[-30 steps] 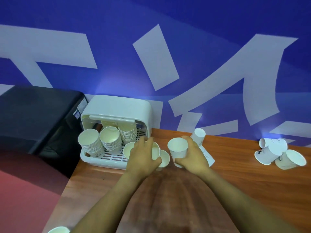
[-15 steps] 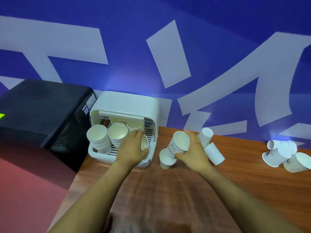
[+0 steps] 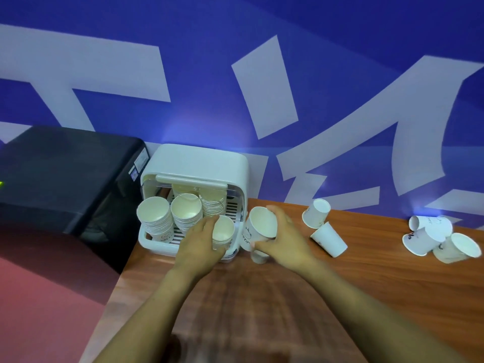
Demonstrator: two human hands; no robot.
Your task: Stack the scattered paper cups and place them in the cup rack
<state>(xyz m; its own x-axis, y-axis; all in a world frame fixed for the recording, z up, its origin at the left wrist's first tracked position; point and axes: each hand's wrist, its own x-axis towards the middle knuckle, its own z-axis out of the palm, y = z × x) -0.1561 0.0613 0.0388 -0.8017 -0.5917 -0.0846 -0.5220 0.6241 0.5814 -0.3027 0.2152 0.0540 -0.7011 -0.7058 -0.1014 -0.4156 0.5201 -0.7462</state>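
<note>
Behind everything, a blue wall (image 3: 340,35) with broad pale strokes fills the upper half of the view. Below it a wooden counter (image 3: 366,284) runs from the middle out to the right, and a black machine (image 3: 65,174) sits off its left end, beside the cup rack.

That cup rack (image 3: 196,163), a white box with an open front and a slatted tray, stands at the counter's back left corner against the wall. Inside it, several stacks of paper cups (image 3: 157,218) lean mouths-forward toward the opening, with more stacks behind them.

Both forearms reach in from the bottom edge. The left hand (image 3: 199,244) has its grip curled round a short stack of cups (image 3: 223,231) at the right front of the rack's tray, mouth facing up and toward the viewer. The right hand (image 3: 285,239) has its grip wrapped round a single tilted cup (image 3: 262,224) just beside the rack's right side, thumb underneath, fingers over the far rim. Another cup (image 3: 259,256) stands on the counter directly under that hand, partly hidden.

Right of the hands, a pair of cups (image 3: 327,226) lies toppled on the counter, touching. Well apart, near the right edge, a cluster of three fallen cups (image 3: 440,239) lies piled together.
</note>
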